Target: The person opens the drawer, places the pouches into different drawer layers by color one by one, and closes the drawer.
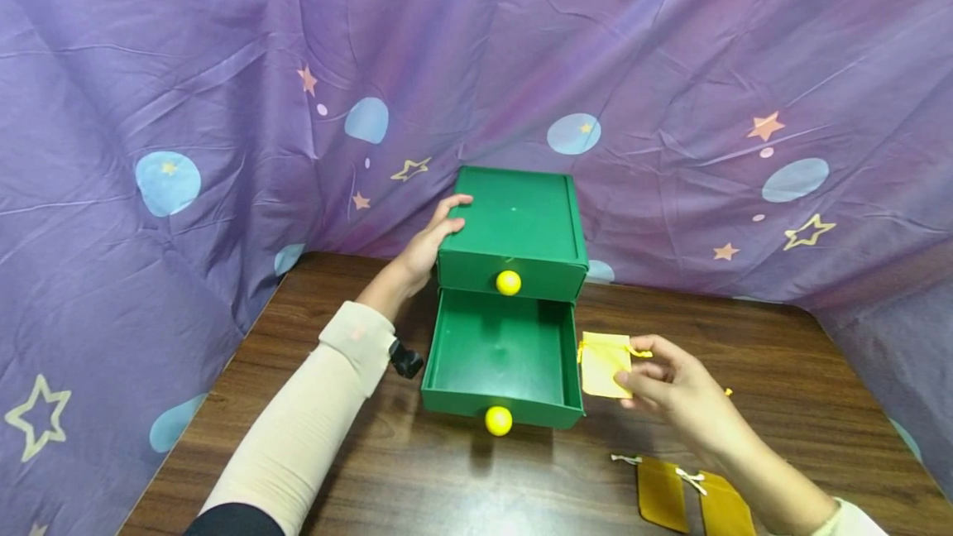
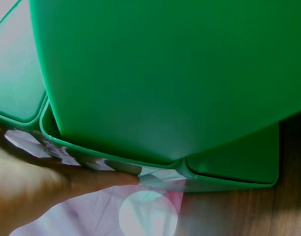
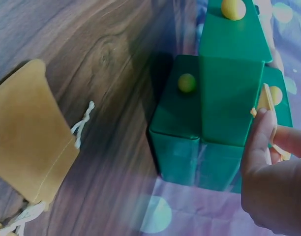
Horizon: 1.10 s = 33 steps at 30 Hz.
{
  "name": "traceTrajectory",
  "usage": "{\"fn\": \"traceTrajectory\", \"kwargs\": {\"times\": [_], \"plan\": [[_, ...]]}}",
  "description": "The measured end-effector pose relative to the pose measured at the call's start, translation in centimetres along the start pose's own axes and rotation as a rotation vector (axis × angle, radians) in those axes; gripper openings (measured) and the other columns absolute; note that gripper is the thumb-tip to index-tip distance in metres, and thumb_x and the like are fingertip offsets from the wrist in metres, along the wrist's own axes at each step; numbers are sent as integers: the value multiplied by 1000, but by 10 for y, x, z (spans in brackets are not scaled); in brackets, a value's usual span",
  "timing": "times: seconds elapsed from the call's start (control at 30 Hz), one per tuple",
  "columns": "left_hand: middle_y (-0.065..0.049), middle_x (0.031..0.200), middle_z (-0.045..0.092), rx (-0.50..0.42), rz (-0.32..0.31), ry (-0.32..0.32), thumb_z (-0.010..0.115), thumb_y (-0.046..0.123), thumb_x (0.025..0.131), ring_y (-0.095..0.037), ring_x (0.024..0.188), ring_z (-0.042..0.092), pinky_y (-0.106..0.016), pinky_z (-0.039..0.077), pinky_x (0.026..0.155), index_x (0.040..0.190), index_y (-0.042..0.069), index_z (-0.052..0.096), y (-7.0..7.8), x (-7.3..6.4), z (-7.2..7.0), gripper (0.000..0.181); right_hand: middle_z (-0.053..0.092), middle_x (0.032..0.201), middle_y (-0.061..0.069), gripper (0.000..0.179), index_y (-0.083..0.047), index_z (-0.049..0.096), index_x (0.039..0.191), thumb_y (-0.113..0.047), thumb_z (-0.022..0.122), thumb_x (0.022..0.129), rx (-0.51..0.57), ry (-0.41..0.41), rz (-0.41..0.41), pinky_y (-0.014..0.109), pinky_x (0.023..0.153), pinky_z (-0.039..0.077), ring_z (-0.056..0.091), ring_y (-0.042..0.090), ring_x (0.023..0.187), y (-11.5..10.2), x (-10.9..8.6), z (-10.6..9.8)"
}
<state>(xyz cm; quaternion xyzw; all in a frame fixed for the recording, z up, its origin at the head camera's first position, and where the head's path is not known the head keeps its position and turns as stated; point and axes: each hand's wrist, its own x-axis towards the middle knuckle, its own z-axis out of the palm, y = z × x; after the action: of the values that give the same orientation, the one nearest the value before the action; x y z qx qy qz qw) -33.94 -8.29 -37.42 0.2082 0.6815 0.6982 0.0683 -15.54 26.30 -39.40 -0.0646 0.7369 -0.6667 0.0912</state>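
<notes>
A green drawer cabinet (image 1: 514,213) stands on the table with its middle drawer (image 1: 495,354) pulled out; no contents show inside. Yellow round knobs (image 1: 509,283) mark the drawer fronts. My left hand (image 1: 423,253) rests against the cabinet's left side, fingertips at the top edge; in the left wrist view a fairly straight finger (image 2: 106,180) lies along the side. To the right of the pulled-out drawer, my right hand (image 1: 673,387) pinches a small yellow drawstring pouch (image 1: 605,366) between thumb and fingers. The right wrist view shows that pouch (image 3: 266,101) edge-on.
Two mustard-brown pouches (image 1: 661,495) with white drawstrings lie at the table's front right, partly under my right forearm. Behind the wooden table (image 1: 357,470) hangs a purple curtain (image 1: 476,48) with stars and blue spots, close behind the cabinet.
</notes>
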Motion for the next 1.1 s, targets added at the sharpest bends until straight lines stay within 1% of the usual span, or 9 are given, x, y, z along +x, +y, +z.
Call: {"fn": "traceTrajectory", "kwargs": {"times": [0.3, 0.57, 0.63, 0.73, 0.9, 1.1], "plan": [[-9, 168, 16, 0, -8, 9, 35, 20, 106, -33, 142, 30, -51, 21, 121, 158, 15, 31, -1, 1, 0, 52, 71, 92, 5, 34, -5, 49, 125, 1, 67, 97, -3, 8, -3, 35, 78, 62, 69, 16, 85, -9, 5, 14], [-10, 167, 19, -11, -13, 7, 35, 20, 106, -31, 136, 36, -47, 26, 118, 158, 16, 31, 0, 0, 0, 51, 72, 96, 9, 38, 2, 46, 129, 4, 65, 97, 0, -17, 1, 37, 80, 62, 72, 19, 87, -15, 12, 24], [-11, 166, 20, -16, -17, 12, 35, 20, 106, -32, 135, 38, -48, 27, 118, 157, 16, 31, 0, 0, 0, 51, 71, 97, 11, 39, 4, 44, 131, 5, 64, 97, 12, -27, -3, 37, 80, 62, 73, 21, 87, -16, 13, 26], [-10, 167, 20, -14, -20, 16, 35, 20, 107, -32, 137, 36, -49, 25, 119, 158, 16, 31, 1, -1, 0, 51, 72, 99, 12, 41, 6, 42, 132, 7, 63, 97, 31, -37, -3, 38, 81, 62, 74, 22, 88, -17, 14, 29], [-9, 168, 17, -9, -21, 14, 35, 20, 107, -33, 142, 31, -51, 21, 121, 158, 17, 31, 2, -2, 1, 51, 72, 99, 12, 43, 9, 39, 134, 8, 61, 97, 31, -39, 5, 38, 83, 61, 72, 18, 88, -20, 15, 34], [-10, 168, 18, -14, -18, 5, 34, 20, 108, -34, 142, 33, -51, 22, 121, 158, 16, 31, 2, -2, 1, 51, 71, 95, 9, 41, 10, 39, 132, 9, 61, 97, 24, -36, 8, 39, 82, 61, 71, 16, 84, -22, 17, 40]]}}
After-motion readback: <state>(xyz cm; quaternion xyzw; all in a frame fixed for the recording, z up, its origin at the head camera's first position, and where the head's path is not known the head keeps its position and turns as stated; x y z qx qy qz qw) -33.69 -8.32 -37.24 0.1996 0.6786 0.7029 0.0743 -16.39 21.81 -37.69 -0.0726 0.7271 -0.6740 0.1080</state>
